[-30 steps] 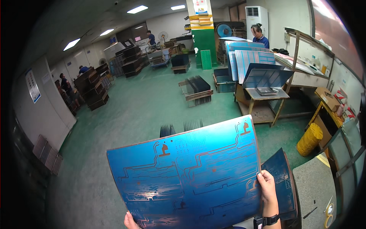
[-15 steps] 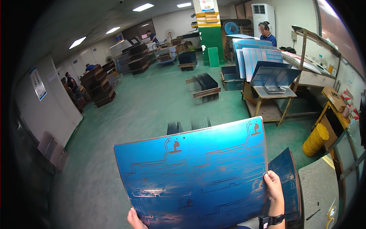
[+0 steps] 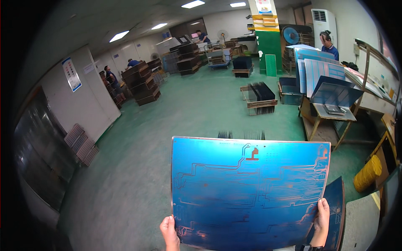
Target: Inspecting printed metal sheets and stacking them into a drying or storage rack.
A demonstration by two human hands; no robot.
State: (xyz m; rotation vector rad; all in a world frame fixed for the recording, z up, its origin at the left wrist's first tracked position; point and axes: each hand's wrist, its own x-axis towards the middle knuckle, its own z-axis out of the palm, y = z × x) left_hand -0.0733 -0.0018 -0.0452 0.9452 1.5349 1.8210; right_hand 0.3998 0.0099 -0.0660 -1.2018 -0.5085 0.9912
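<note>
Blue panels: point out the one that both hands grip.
The large blue panel up front, traced with copper lines; the left hand and right hand grip its lower edge. The other blue panels lean far off.

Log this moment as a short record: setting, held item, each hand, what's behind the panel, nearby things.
Setting: workshop with a green floor
Held item: large blue panel with copper-coloured traces, held upright, facing the camera
Left hand: grips the panel's lower edge
Right hand: grips the panel's right edge, low down
Behind panel: a darker blue panel showing at its right
Nearby: wooden table with leaning blue panels, yellow bin, other people farther off
</note>
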